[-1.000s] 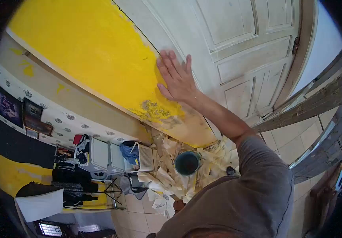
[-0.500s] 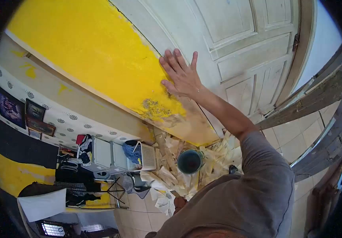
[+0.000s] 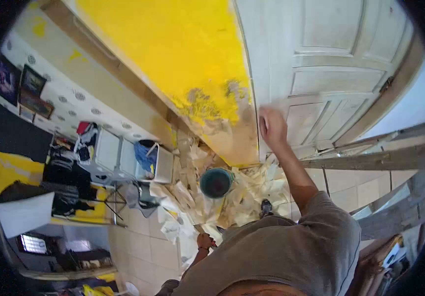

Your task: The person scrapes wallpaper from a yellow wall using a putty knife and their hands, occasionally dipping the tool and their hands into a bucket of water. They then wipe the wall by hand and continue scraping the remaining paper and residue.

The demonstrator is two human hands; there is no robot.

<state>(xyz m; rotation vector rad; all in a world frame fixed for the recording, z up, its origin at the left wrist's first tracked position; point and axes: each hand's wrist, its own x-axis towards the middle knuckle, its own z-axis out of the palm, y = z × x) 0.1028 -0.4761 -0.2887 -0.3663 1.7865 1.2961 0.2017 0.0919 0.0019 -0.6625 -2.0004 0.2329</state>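
My right hand [image 3: 274,129] is off the wall, in front of the white door [image 3: 316,93] near its edge. It is smeared by motion; the fingers look partly curled and nothing shows in them. Beside it stands a yellow-painted wall panel [image 3: 173,54], with a patchy grey and bare tan area [image 3: 200,103] low down. My left hand [image 3: 205,240] hangs low by my body, closed around something I cannot make out; a small tan bit pokes out above it.
A dark green bucket [image 3: 216,183] stands on the floor among torn paper scraps [image 3: 183,197]. Pale plastic drawers [image 3: 110,150] and a white basket [image 3: 163,165] holding blue cloth stand to the left. Wooden planks [image 3: 370,162] lean at the right. A clothes rack [image 3: 116,202] stands farther left.
My right hand has come off the yellow wall and moved down and right toward the door, its spread fingers drawing in. The view has turned, and my left hand shows more fully.
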